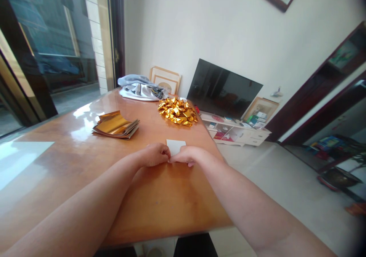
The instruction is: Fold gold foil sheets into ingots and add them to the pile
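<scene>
While hands (154, 154) (184, 156) on paper (175, 146), potted plant (340, 177)

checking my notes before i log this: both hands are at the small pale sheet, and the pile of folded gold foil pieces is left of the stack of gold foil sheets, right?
Not quite: in the head view the pile of folded gold foil pieces is right of the stack of gold foil sheets. The rest stands.
</scene>
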A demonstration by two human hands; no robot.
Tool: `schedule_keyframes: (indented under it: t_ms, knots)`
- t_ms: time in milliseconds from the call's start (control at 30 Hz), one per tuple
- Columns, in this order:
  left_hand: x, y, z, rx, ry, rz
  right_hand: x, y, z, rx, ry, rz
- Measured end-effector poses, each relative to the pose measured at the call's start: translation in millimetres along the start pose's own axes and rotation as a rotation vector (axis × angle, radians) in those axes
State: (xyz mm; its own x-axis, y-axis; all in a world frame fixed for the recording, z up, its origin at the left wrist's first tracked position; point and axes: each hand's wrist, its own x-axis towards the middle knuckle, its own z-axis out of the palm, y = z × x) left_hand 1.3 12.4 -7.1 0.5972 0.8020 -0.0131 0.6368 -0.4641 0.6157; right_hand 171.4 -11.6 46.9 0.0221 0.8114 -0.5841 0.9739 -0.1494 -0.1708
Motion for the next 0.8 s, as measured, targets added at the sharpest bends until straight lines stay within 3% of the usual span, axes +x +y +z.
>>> schedule_keyframes:
  t_ms: [233, 800]
  knots:
    - [0, 1, 2.0, 0.024, 0.034, 0.003, -1, 15, -2, 0.081, 0.028, -0.028]
    - [-2, 6, -1.0, 0.047, 0.015, -0.038, 8, 86, -11, 0.165, 0.015, 0.017]
